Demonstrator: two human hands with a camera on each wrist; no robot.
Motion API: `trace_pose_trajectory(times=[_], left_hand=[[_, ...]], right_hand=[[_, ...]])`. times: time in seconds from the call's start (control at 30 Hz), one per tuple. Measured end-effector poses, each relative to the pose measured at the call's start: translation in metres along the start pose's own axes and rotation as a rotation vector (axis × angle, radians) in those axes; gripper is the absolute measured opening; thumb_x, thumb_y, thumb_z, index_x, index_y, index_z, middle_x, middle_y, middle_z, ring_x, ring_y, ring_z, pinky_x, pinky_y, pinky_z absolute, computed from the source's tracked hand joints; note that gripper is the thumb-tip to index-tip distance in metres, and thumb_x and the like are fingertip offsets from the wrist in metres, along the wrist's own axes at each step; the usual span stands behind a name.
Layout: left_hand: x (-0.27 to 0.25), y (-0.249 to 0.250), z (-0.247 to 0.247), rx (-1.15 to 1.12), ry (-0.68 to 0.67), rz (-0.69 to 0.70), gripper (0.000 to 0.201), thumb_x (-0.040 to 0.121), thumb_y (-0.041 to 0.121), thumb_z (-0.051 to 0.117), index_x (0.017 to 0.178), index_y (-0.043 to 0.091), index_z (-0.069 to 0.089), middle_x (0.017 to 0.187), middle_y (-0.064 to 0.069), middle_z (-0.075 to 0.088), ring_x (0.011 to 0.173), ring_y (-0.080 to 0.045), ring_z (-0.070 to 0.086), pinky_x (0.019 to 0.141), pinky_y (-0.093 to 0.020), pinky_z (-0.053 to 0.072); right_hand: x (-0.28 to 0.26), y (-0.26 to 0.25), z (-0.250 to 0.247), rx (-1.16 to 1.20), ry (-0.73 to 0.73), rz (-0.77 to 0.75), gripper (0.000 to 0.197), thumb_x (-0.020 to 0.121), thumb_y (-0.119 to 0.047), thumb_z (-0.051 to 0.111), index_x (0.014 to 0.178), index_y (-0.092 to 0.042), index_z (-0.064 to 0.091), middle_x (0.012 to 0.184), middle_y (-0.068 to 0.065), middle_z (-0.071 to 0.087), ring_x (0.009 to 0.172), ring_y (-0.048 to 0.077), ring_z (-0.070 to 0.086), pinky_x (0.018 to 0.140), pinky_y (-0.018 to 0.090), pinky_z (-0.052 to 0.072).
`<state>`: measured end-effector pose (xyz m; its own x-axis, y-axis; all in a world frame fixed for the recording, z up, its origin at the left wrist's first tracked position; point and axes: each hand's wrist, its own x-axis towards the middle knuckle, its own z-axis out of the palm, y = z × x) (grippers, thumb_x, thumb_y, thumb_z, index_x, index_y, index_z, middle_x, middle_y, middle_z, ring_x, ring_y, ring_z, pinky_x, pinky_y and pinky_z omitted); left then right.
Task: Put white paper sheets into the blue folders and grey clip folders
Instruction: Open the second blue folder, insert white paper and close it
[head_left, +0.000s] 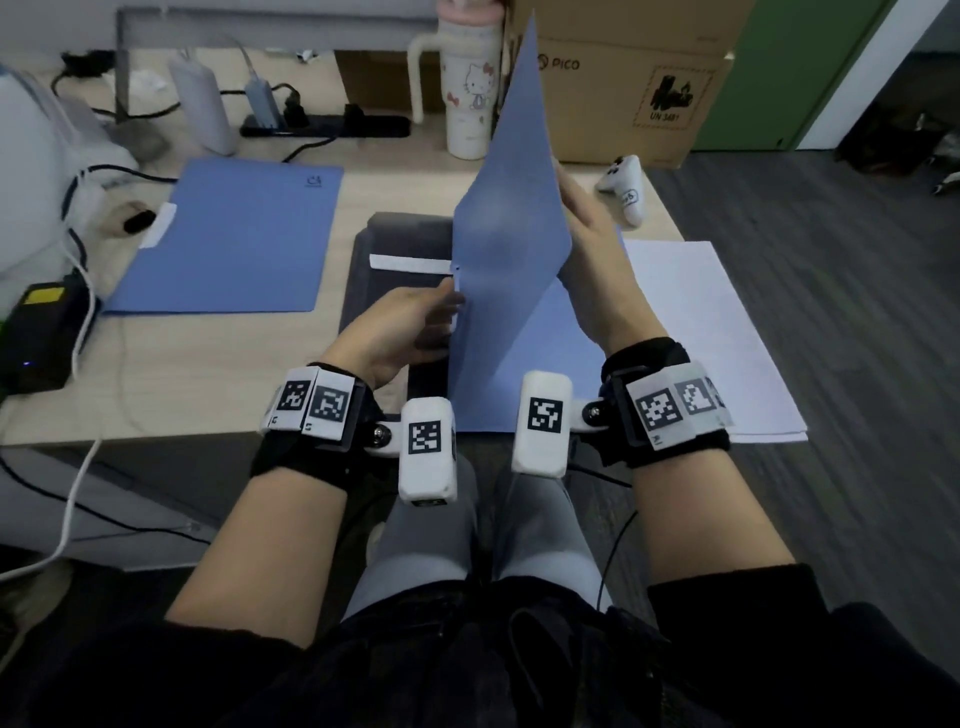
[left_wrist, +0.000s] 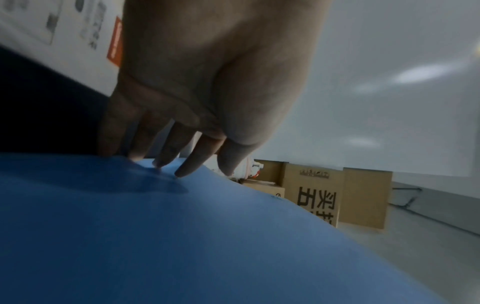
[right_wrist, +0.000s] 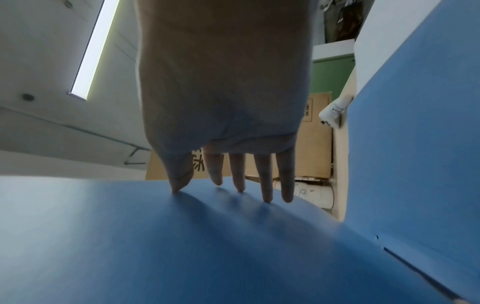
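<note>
- An open blue folder (head_left: 511, 218) sits at the centre of the head view, its front cover raised almost upright and its back cover (head_left: 550, 358) flat on the desk (head_left: 208, 374).
- The left hand (head_left: 400, 327) is at the lower left edge of the raised cover; in the left wrist view its straight fingers (left_wrist: 187, 164) touch the blue surface with their tips.
- The right hand (head_left: 597, 249) lies against the right side of the raised cover, fingers extended; the right wrist view shows straight fingertips (right_wrist: 267, 185) resting on blue card, not curled round it.
- A stack of white paper sheets (head_left: 711, 332) lies flat at the right of the frame, partly under the back cover.
- A grey clip folder (head_left: 400, 244) lies beneath the open folder, centre.
- A second, closed blue folder (head_left: 234, 239) lies at the left.
- Upper frame: a Hello Kitty tumbler (head_left: 470, 88), a cardboard box (head_left: 628, 78) and a white controller (head_left: 623, 187).
</note>
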<state>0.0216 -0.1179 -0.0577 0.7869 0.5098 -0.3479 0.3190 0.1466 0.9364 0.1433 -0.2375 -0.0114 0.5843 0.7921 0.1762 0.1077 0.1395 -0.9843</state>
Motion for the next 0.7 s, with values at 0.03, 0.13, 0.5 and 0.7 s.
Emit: trace_pose_trajectory(times=[0.03, 0.13, 0.5, 0.7], left_hand=[[-0.004, 0.002, -0.005, -0.013, -0.014, 0.001, 0.038, 0.098, 0.04, 0.041, 0.111, 0.012, 0.064, 0.115, -0.004, 0.065, 0.107, -0.024, 0.06, 0.1, -0.041, 0.047], [-0.019, 0.008, -0.023, -0.092, -0.049, 0.042, 0.045, 0.097, 0.045, 0.04, 0.12, 0.013, 0.061, 0.121, -0.01, 0.065, 0.114, -0.032, 0.06, 0.098, -0.048, 0.049], [-0.058, 0.006, -0.08, -0.428, 0.001, 0.241, 0.042, 0.099, 0.04, 0.028, 0.093, 0.029, 0.068, 0.091, 0.008, 0.073, 0.083, -0.018, 0.068, 0.067, -0.034, 0.054], [-0.063, -0.005, -0.112, -0.667, 0.197, 0.244, 0.041, 0.096, 0.041, 0.031, 0.099, 0.019, 0.065, 0.097, 0.001, 0.071, 0.087, -0.016, 0.068, 0.079, -0.028, 0.053]], right_hand=[[0.003, -0.001, 0.008, -0.027, -0.034, -0.007, 0.048, 0.1, -0.026, 0.041, 0.147, -0.022, 0.03, 0.153, -0.001, 0.036, 0.131, 0.011, 0.044, 0.092, 0.023, 0.048], [0.011, 0.001, 0.031, -0.12, -0.094, 0.026, 0.053, 0.099, -0.03, 0.045, 0.148, -0.023, 0.027, 0.155, -0.006, 0.03, 0.139, 0.011, 0.035, 0.11, 0.033, 0.036], [0.034, 0.029, 0.093, -0.448, -0.252, 0.272, 0.088, 0.08, -0.058, 0.062, 0.15, -0.037, 0.012, 0.161, -0.006, 0.001, 0.149, 0.018, -0.002, 0.12, 0.05, 0.011], [0.039, 0.05, 0.114, -0.663, -0.284, 0.442, 0.099, 0.071, -0.071, 0.061, 0.148, -0.045, 0.004, 0.16, -0.008, -0.012, 0.146, 0.028, -0.021, 0.116, 0.06, -0.002]])
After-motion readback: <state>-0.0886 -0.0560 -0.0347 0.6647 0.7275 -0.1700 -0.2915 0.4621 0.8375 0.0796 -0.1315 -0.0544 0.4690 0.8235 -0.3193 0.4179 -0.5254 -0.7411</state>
